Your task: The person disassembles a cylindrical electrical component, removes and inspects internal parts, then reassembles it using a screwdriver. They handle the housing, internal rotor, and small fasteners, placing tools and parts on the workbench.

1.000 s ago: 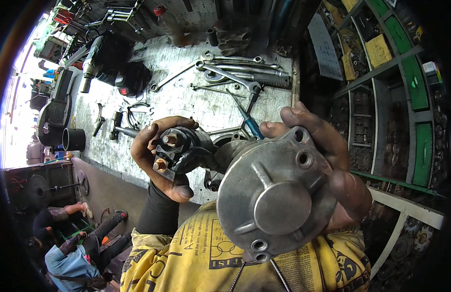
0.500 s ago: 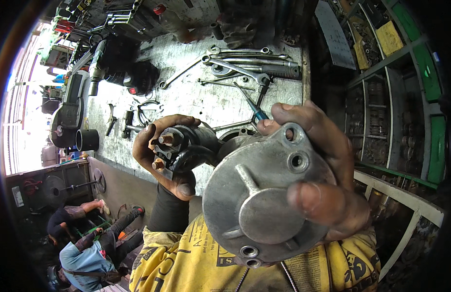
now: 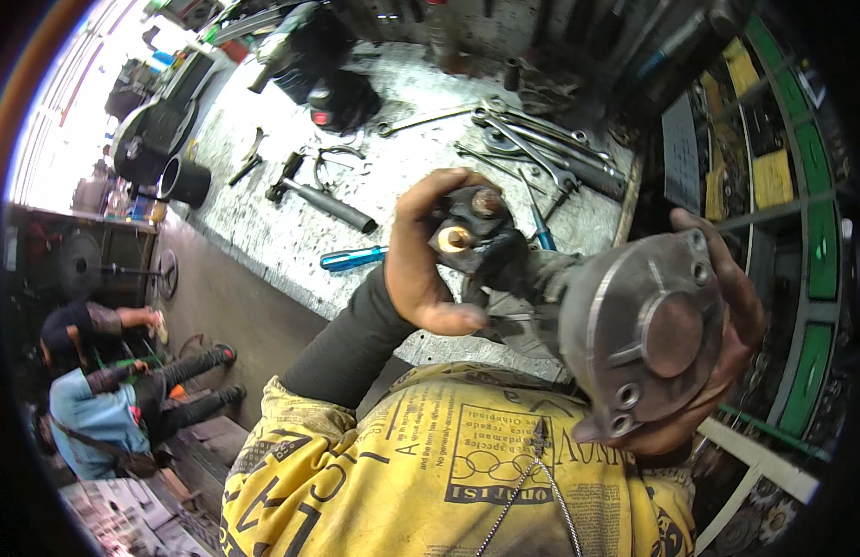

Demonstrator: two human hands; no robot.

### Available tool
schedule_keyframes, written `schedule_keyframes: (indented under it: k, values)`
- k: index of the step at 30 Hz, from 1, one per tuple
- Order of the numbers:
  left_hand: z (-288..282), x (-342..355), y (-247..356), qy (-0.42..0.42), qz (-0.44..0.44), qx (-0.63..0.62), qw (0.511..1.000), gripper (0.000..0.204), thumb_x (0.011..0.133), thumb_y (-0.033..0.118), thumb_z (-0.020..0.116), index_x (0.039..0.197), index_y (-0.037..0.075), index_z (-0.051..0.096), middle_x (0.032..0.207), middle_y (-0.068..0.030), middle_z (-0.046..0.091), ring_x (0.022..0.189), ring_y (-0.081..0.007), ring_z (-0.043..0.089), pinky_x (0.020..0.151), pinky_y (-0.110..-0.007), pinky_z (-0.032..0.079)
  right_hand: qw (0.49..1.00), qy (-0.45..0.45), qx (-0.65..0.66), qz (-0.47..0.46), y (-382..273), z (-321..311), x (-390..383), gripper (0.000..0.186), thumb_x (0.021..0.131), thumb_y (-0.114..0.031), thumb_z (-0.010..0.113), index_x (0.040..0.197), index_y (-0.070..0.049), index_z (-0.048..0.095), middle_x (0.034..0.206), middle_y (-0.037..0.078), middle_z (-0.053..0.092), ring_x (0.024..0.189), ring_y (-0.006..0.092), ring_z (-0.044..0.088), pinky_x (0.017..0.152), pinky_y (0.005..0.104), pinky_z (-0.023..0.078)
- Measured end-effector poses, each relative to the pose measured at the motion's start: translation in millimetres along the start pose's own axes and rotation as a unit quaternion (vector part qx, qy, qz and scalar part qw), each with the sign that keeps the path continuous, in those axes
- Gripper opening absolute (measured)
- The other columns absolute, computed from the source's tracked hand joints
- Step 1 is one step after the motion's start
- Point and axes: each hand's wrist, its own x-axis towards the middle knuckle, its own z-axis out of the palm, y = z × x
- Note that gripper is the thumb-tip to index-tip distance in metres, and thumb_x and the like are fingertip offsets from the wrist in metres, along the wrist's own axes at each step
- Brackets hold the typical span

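I hold a dark, greasy starter motor (image 3: 655,339) up in front of my body, above the near side of the bench. Its round grey metal end cover faces me. On the left, its black solenoid (image 3: 497,243) shows two copper-coloured terminal bolts. My left hand (image 3: 416,265) is wrapped round the solenoid end, thumb below it. The cover's right and lower edges rest in the grip of my right hand (image 3: 738,311). Part of the motor body between the two ends is hard to make out. Behind it, a blue-handled screwdriver (image 3: 543,230) lies on the bench.
The worn metal workbench (image 3: 416,153) carries a hammer (image 3: 332,206), another blue screwdriver (image 3: 353,258), several wrenches (image 3: 546,158), a cordless power tool (image 3: 342,97) and a black cylinder (image 3: 185,181). Green-edged shelving (image 3: 822,223) stands right. Two people are lower left, one in a blue shirt (image 3: 91,408).
The view has shifted, and the starter motor sits farther right in it with both hands. My right thumb has left the cover's face; the hand now holds its edge from the right and below.
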Motion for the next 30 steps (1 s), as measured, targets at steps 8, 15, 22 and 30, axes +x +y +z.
schedule_keyframes:
  k: [8,15,22,30]
  values:
    - [-1,7,3,0.007,0.057,0.059,0.997,0.108,0.066,0.057,0.082,0.138,-0.004,0.03,0.119,-0.0223,0.049,0.107,-0.03,0.052,0.092,-0.043,0.043,0.994,0.013,0.111,-0.017,15,6,-11,0.134,0.032,-0.048,0.1,0.142,-0.011,0.031,0.14,0.027,0.043,0.132,0.0354,0.044,0.109,0.045,0.037]
    - [2,9,3,0.043,0.047,0.056,0.996,0.099,0.06,0.052,0.085,0.13,-0.003,0.042,0.11,-0.0237,0.057,0.095,-0.0388,0.06,0.084,-0.044,0.049,0.945,0.193,0.249,0.084,10,18,-26,0.036,0.088,-0.01,0.066,0.12,-0.018,0.051,0.131,0.028,0.047,0.11,0.0315,0.061,0.084,0.0379,0.059]
    - [-1,10,3,0.025,0.056,0.027,0.998,0.1,0.061,0.052,0.085,0.133,0.0,0.039,0.109,-0.0264,0.058,0.095,-0.0374,0.062,0.081,-0.045,0.051,0.977,0.178,0.113,0.037,14,24,-26,0.042,0.085,-0.018,0.071,0.122,-0.022,0.053,0.13,0.025,0.043,0.11,0.0372,0.061,0.1,0.0498,0.049]
    - [-1,6,-1,0.023,0.028,-0.055,0.998,0.108,0.058,0.051,0.088,0.141,0.004,0.036,0.118,-0.0303,0.056,0.102,-0.0354,0.061,0.085,-0.043,0.051,0.981,0.093,0.166,0.033,4,19,-14,0.039,0.077,-0.011,0.076,0.111,-0.02,0.059,0.135,0.025,0.037,0.119,0.0451,0.051,0.101,0.0554,0.047]
